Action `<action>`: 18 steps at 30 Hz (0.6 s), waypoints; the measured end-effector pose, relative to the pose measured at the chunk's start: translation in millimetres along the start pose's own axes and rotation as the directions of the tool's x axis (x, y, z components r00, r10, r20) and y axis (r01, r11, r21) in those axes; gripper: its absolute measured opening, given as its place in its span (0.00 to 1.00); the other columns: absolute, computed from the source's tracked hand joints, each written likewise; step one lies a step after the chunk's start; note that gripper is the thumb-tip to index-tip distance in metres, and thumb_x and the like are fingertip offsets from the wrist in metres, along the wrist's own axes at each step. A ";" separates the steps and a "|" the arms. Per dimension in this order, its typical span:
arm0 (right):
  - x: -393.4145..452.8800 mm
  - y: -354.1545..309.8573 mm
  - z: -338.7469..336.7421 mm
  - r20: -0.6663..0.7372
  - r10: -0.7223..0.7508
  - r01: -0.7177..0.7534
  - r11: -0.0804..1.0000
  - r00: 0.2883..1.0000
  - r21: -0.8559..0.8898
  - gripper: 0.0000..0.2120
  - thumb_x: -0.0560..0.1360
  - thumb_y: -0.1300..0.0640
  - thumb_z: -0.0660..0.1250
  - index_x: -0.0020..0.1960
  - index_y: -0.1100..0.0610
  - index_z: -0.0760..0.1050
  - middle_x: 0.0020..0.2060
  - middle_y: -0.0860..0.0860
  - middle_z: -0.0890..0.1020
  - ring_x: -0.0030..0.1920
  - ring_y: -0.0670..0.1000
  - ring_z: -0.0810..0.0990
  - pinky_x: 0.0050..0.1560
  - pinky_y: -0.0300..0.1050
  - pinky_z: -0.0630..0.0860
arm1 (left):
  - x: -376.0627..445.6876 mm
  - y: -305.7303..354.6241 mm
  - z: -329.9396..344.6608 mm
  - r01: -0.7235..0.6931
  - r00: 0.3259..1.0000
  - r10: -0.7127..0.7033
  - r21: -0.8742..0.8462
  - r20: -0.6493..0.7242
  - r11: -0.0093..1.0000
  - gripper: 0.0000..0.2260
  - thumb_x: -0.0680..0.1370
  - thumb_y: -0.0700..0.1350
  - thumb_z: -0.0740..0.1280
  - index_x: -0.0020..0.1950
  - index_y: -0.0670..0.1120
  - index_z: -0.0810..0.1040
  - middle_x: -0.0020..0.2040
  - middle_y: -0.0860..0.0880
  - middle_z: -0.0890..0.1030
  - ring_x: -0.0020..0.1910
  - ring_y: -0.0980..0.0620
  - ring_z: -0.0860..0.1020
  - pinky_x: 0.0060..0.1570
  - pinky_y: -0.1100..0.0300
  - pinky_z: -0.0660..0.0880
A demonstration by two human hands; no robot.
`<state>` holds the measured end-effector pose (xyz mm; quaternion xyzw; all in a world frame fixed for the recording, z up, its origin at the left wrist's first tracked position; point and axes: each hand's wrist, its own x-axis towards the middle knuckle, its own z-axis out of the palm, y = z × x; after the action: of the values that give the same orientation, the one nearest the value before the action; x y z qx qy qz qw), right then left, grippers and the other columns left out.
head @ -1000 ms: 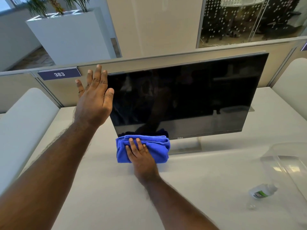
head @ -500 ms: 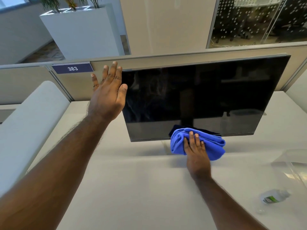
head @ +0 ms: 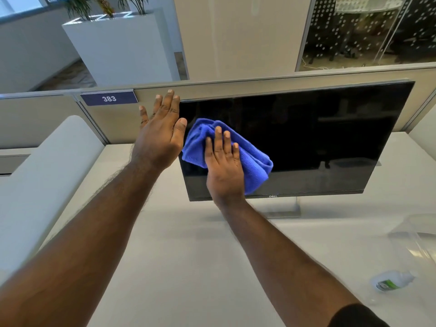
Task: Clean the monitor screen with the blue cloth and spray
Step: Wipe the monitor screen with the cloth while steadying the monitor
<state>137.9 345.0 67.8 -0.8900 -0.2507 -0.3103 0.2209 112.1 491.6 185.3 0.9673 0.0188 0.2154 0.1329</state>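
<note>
Head view shows your right hand (head: 224, 161) pressing the cloth (head: 254, 159) flat-fingered on the monitor's (head: 318, 138) left half, left hand (head: 160, 138) open bracing its edge, spray (head: 391, 282) idle at the counter's (head: 188, 256) right edge; most screen unwiped, I'd judge.

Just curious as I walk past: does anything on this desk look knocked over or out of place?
Only the small clear spray bottle: it lies on its side near the desk's right front edge. The monitor stands upright.
</note>
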 end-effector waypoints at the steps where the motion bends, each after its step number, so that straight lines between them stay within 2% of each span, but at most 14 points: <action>1: 7.6 -6.4 -1.1 -0.016 -0.031 0.031 0.999 0.999 0.006 0.25 0.78 0.65 0.55 0.75 0.62 0.63 0.75 0.61 0.63 0.76 0.62 0.59 0.75 0.60 0.57 | 0.0 -0.1 0.2 0.003 1.000 -0.003 -0.001 0.003 1.000 0.27 0.82 0.52 0.47 0.82 0.46 0.51 0.82 0.50 0.49 0.81 0.51 0.45 0.78 0.44 0.40; 4: 7.4 -12.8 5.7 -0.003 -0.135 0.135 0.991 0.991 -0.002 0.26 0.78 0.63 0.54 0.76 0.61 0.62 0.76 0.57 0.63 0.76 0.59 0.59 0.76 0.58 0.56 | -1.2 -0.9 2.8 0.003 1.000 -0.004 0.012 0.012 1.000 0.29 0.82 0.53 0.45 0.82 0.46 0.49 0.82 0.50 0.47 0.81 0.51 0.44 0.78 0.44 0.40; 8: -43.8 5.4 34.7 0.157 -0.260 0.280 0.952 0.953 -0.124 0.26 0.79 0.60 0.53 0.78 0.57 0.59 0.78 0.52 0.59 0.78 0.54 0.55 0.77 0.55 0.54 | -4.3 -4.5 8.1 0.001 1.000 -0.001 0.045 0.013 0.999 0.29 0.82 0.53 0.46 0.82 0.47 0.45 0.82 0.50 0.42 0.81 0.50 0.41 0.78 0.44 0.39; 12: -88.0 26.1 44.2 0.263 -0.283 0.335 0.926 0.922 -0.176 0.27 0.78 0.61 0.51 0.77 0.56 0.60 0.77 0.51 0.60 0.77 0.53 0.54 0.75 0.54 0.55 | -10.4 -10.4 11.8 -0.003 1.000 0.003 0.041 0.003 0.999 0.30 0.82 0.52 0.47 0.82 0.47 0.41 0.82 0.50 0.39 0.80 0.51 0.38 0.77 0.45 0.37; 15: -69.5 22.1 28.3 0.213 -0.242 0.284 0.939 0.947 -0.196 0.26 0.78 0.62 0.50 0.76 0.57 0.64 0.76 0.53 0.63 0.76 0.56 0.60 0.75 0.57 0.59 | -11.5 -14.3 14.1 -0.001 1.000 0.001 0.026 0.003 1.000 0.30 0.82 0.52 0.47 0.82 0.47 0.41 0.82 0.50 0.39 0.80 0.51 0.38 0.78 0.45 0.38; 18: -27.5 11.2 9.4 0.079 -0.183 0.193 0.970 0.980 -0.147 0.25 0.78 0.63 0.52 0.75 0.59 0.64 0.75 0.56 0.64 0.75 0.59 0.62 0.74 0.59 0.59 | -10.3 -16.0 15.3 -0.005 1.000 0.005 0.034 -0.001 0.999 0.30 0.82 0.52 0.48 0.82 0.47 0.42 0.82 0.49 0.40 0.80 0.50 0.39 0.78 0.43 0.39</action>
<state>129.9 333.0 40.3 -0.8862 -0.3162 -0.3193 0.1127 109.5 502.2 163.5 0.9693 0.0200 0.2161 0.1158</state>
